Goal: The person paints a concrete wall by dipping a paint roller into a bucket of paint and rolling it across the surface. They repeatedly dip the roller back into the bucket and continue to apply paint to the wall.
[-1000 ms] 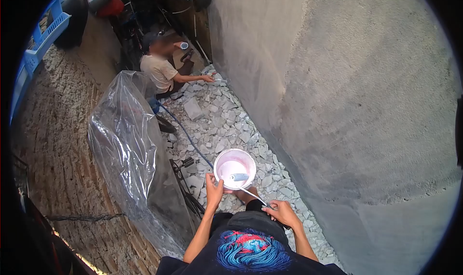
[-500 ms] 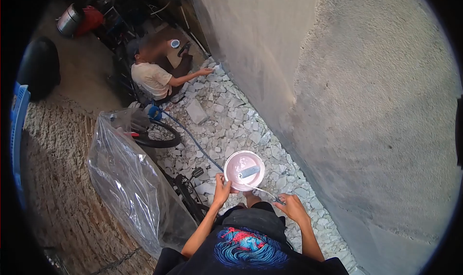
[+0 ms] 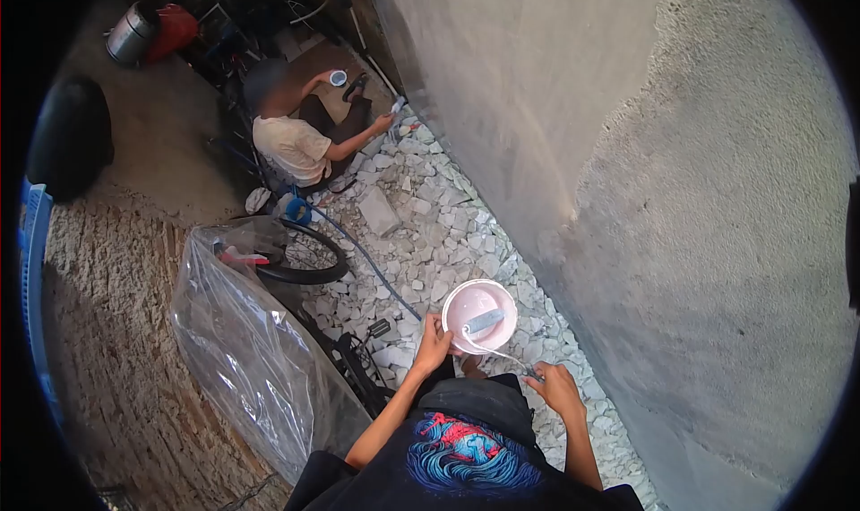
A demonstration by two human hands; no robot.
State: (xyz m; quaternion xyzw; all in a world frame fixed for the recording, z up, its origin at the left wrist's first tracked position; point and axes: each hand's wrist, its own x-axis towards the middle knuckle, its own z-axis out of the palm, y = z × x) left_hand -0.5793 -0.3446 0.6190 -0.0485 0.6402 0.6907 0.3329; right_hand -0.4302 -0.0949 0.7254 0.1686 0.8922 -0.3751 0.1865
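My left hand is closed on the near left rim of a round white bucket, held in front of my body. Pale pinkish paint coats the bucket's inside. A paint roller with a grey sleeve rests inside it, its thin white frame reaching over the rim towards me. My right hand is wrapped round the roller's handle, just right of the bucket. Part of the handle is hidden by my fingers.
A plastered wall rises along the right. Broken rubble covers the ground. Another person sits ahead with a small cup and a brush-like tool. A plastic-covered bicycle stands left, near a blue hose.
The bucket, roller and both my hands appear slightly further right and lower as the view shifts. The other person's hand has moved near the wall's foot, with the tool now showing.
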